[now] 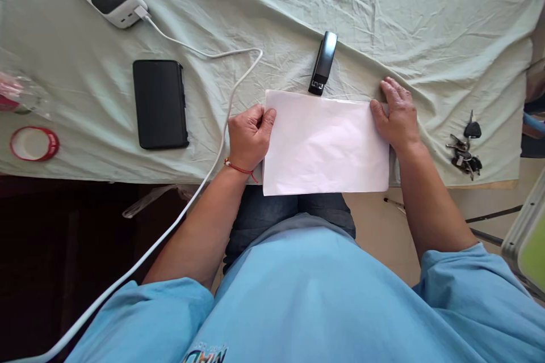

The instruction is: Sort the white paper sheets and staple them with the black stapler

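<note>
A blank white stack of paper sheets [326, 147] lies at the table's front edge and overhangs it towards my lap. My left hand [251, 135] is closed on its left edge, thumb on top and fingers curled beside and under it. At the upper right corner, my right hand [397, 112] rests with its thumb on the paper and its other fingers stretched out on the cloth. Just beyond the paper's far edge stands a black stapler [324, 63], pointing towards me at a slant.
A pale green cloth [204, 102] covers the table. On the left are a black case [160, 104], a red tape roll [34, 143] and a white power strip [114, 0] with a cable [230, 102] crossing to my left. Keys [466, 153] lie at right.
</note>
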Demonstrator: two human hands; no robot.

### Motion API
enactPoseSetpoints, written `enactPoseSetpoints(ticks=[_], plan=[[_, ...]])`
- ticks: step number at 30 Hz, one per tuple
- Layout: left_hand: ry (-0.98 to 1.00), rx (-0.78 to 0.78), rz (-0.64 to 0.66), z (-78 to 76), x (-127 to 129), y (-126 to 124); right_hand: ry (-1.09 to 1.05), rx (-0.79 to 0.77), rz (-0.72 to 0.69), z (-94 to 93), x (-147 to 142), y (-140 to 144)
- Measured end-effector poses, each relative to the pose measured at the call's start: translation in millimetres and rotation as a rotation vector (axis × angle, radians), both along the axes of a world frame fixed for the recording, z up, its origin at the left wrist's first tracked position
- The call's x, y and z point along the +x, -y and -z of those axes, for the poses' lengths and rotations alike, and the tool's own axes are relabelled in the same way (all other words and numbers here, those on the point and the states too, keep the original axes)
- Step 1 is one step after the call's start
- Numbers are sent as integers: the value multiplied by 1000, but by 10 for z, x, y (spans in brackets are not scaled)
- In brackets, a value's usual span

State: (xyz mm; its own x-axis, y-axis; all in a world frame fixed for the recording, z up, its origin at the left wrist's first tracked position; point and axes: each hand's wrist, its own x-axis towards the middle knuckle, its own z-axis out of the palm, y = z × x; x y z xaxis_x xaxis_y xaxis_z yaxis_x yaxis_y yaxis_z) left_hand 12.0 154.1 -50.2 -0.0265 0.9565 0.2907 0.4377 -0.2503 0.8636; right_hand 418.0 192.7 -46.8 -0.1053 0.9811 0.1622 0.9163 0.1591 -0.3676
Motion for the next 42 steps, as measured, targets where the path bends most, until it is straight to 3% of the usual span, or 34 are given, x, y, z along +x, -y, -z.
enactPoseSetpoints(ticks=[5, 16, 21, 23, 25, 26, 29, 31, 33, 42], plan=[[-38, -27, -14, -30, -6, 18, -35, 78, 30, 171, -12, 16], [-82, -14, -33, -3, 3, 24, -88, 138, 26, 121, -66, 65], [-246, 66, -195, -80, 29, 184, -99, 142, 24, 141, -60, 72], [-365, 96, -291, -232, -62, 237, -92, 145, 29, 145, -66, 73], [-523, 80, -506, -435, -213, 224, -84, 144, 38, 144, -71, 76], [-586, 34, -621, -538, -300, 189, -79, 143, 41, 143, -72, 77], [-734, -335, -808, -772, -546, 12, -67, 155, 37, 142, -72, 81], [-770, -556, -804, -835, -657, -108, -60, 169, 37, 142, -71, 84], [-773, -677, -750, -839, -719, -188, -55, 173, 41, 144, -68, 86], [-848, -708, -672, -808, -800, -239, -58, 196, 32, 159, -39, 85]])
